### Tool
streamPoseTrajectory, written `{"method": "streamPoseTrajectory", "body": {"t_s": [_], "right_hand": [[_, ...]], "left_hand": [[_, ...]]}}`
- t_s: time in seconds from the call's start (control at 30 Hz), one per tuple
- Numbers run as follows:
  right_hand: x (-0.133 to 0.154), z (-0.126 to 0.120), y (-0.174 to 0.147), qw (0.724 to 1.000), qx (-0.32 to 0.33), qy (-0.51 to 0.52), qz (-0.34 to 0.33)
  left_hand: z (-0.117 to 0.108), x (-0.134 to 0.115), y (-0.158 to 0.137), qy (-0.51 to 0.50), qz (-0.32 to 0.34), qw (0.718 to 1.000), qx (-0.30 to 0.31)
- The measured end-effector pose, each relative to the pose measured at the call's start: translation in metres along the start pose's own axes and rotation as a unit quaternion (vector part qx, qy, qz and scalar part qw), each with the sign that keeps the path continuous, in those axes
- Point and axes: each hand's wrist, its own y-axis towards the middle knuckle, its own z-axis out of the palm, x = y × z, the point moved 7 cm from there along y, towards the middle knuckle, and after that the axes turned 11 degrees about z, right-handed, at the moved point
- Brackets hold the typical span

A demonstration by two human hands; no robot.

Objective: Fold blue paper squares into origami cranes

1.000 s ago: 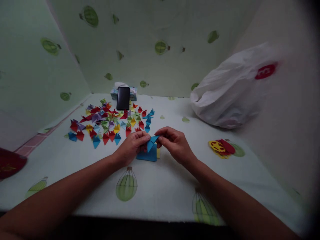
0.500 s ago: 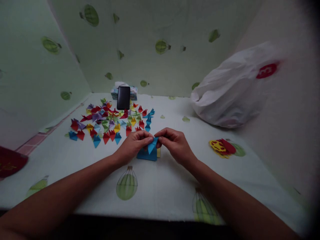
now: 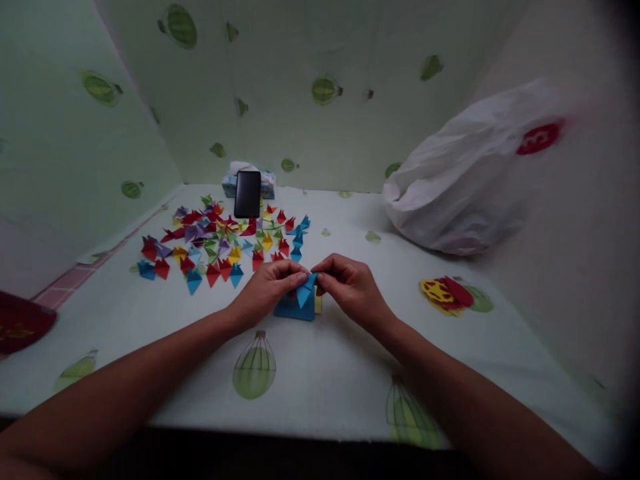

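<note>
Between my two hands is a small piece of folded blue origami paper, its pointed end hanging down. My left hand pinches it from the left with thumb and forefinger. On the other side my right hand is closed on its upper right corner, fingertips close to the left thumb. Beneath lies a stack of square blue paper, with a yellow sheet peeking out at its right edge. Left of the hands spread many folded paper cranes in red, blue, yellow, green and purple.
A black phone leans on a tissue box at the back. A white plastic bag stands at the right, with yellow and red cut-outs in front of it. A dark red object sits at the left edge.
Both hands stay in place around the blue paper, with only slight finger movement. The whole view has shifted very slightly.
</note>
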Motion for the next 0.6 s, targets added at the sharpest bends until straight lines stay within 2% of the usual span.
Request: {"method": "streamPoseTrajectory", "body": {"t_s": [0.2,0.43,0.6], "right_hand": [[-0.0004,0.0016,-0.0010,1.000,-0.006,-0.012,0.004],[-0.0058,0.0065,0.0016,0.991,0.056,0.107,0.061],[-0.0088,0.0069,0.0029,0.985,0.081,0.131,0.078]], "left_hand": [[0.0006,0.0009,0.0009,0.013,0.008,1.000,0.003],[0.0005,0.0020,0.0009,-0.017,-0.019,1.000,0.002],[0.0018,0.0072,0.0003,-0.048,-0.053,0.997,0.016]]}}
